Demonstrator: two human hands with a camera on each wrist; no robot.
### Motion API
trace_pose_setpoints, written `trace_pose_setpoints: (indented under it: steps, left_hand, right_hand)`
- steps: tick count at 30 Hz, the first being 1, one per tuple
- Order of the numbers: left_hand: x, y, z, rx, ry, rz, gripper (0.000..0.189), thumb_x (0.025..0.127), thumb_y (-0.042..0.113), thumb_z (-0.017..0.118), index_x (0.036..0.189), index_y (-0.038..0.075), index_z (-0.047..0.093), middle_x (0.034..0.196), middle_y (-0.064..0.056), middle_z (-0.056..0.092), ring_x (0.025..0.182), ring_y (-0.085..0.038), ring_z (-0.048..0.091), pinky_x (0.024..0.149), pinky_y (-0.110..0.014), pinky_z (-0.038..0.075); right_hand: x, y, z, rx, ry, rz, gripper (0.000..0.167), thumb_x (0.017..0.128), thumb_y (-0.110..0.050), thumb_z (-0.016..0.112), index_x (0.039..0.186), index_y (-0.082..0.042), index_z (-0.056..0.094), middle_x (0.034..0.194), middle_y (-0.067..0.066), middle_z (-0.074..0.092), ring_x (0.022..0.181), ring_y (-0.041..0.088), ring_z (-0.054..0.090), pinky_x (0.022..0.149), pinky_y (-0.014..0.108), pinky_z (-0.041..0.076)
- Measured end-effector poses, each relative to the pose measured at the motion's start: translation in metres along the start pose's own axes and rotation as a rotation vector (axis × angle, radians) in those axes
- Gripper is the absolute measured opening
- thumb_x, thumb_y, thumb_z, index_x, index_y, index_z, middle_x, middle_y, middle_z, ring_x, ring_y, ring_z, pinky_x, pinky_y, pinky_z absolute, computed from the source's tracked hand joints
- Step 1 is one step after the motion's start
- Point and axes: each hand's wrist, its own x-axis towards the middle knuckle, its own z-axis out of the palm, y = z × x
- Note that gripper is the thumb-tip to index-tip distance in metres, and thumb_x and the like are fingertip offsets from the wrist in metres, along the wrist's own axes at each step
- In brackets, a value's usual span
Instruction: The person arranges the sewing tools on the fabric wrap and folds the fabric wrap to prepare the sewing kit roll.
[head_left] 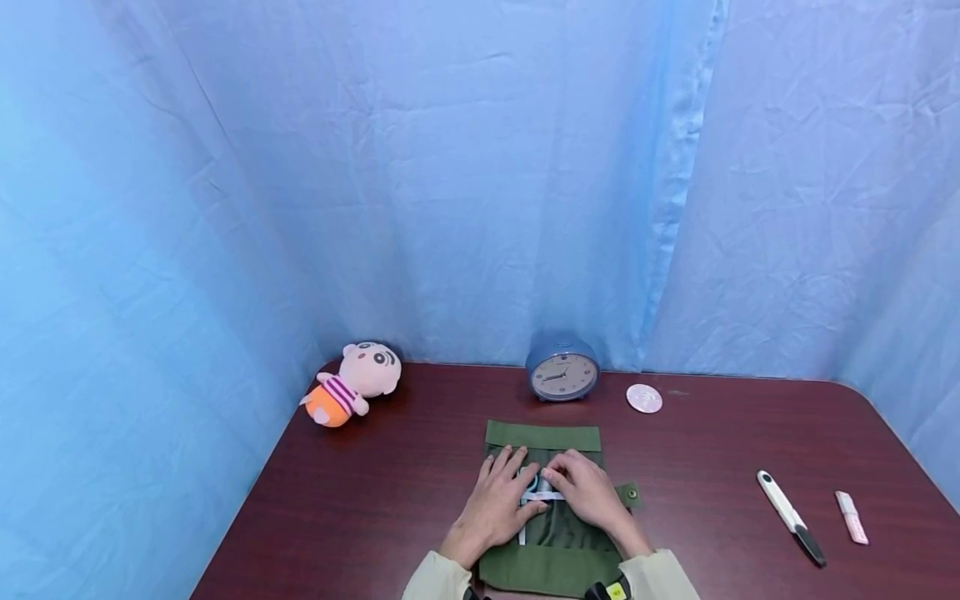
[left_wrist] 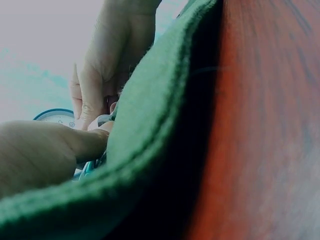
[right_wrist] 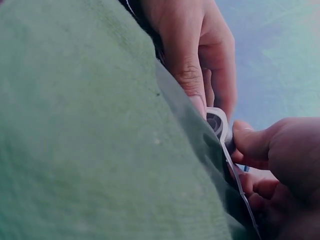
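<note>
A green fabric pouch [head_left: 543,571] lies unfolded on the table, with a white elastic band [head_left: 546,497] across its inside. My left hand [head_left: 491,504] rests on its left side, fingers spread, the thumb by the band. My right hand [head_left: 588,492] pinches a small grey cylinder [head_left: 546,485] at the band; its exact kind is unclear. In the right wrist view the band [right_wrist: 224,131] loops round something dark and round, between both thumbs. A light-blue looped handle [head_left: 533,482], perhaps of scissors, shows beside the left fingers. Pouch cloth [left_wrist: 150,105] covers much of the left wrist view.
A blue alarm clock [head_left: 562,375] stands behind the pouch, with a pale round disc [head_left: 644,398] to its right. A plush doll [head_left: 352,385] lies at the far left. A white-and-black knife-like tool [head_left: 790,517] and a small white-and-pink stick [head_left: 852,517] lie at right.
</note>
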Motion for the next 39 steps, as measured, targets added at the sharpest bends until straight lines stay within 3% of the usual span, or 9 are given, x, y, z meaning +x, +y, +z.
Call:
trace_pose_setpoints:
  steps: [16,23,32,39]
  left_hand:
    - [0.0005,0.0004,0.0012,0.047,0.003,0.017,0.049,0.100,0.048,0.052,0.143,0.024,0.054,0.156,-0.010,0.046,0.147,-0.034,0.040,0.115,-0.056,0.038]
    - [0.0002,0.0007,0.0006,0.042,-0.012,0.012,0.049,0.100,0.047,0.051,0.143,0.023,0.053,0.157,-0.010,0.044,0.148,-0.034,0.039,0.115,-0.056,0.037]
    - [0.0002,0.0006,0.0001,0.043,0.006,0.013,0.049,0.101,0.048,0.049,0.143,0.024,0.053,0.156,-0.010,0.045,0.147,-0.034,0.040,0.115,-0.056,0.037]
    - [-0.0005,0.0001,0.0009,0.055,0.009,0.023,0.048,0.101,0.047,0.050,0.143,0.023,0.054,0.155,-0.010,0.046,0.146,-0.035,0.041,0.114,-0.056,0.038]
  right_hand:
    - [-0.0023,-0.0024,-0.0060,-0.026,-0.009,-0.058,0.012,0.094,-0.025,0.065,0.082,-0.027,0.065,0.081,-0.011,0.056,0.072,-0.001,0.048,0.066,0.023,0.039]
    - [-0.0030,-0.0029,-0.0051,-0.060,-0.008,-0.103,0.017,0.094,-0.022,0.065,0.078,-0.027,0.060,0.080,-0.012,0.052,0.070,-0.001,0.043,0.063,0.021,0.036]
    - [0.0001,-0.0038,-0.0054,-0.072,-0.025,-0.056,0.016,0.096,-0.022,0.063,0.081,-0.027,0.059,0.081,-0.011,0.052,0.070,0.001,0.044,0.064,0.023,0.037]
    - [-0.0012,-0.0009,-0.0055,-0.068,-0.022,-0.109,0.016,0.096,-0.021,0.064,0.081,-0.027,0.059,0.083,-0.012,0.053,0.071,0.000,0.045,0.064,0.022,0.037]
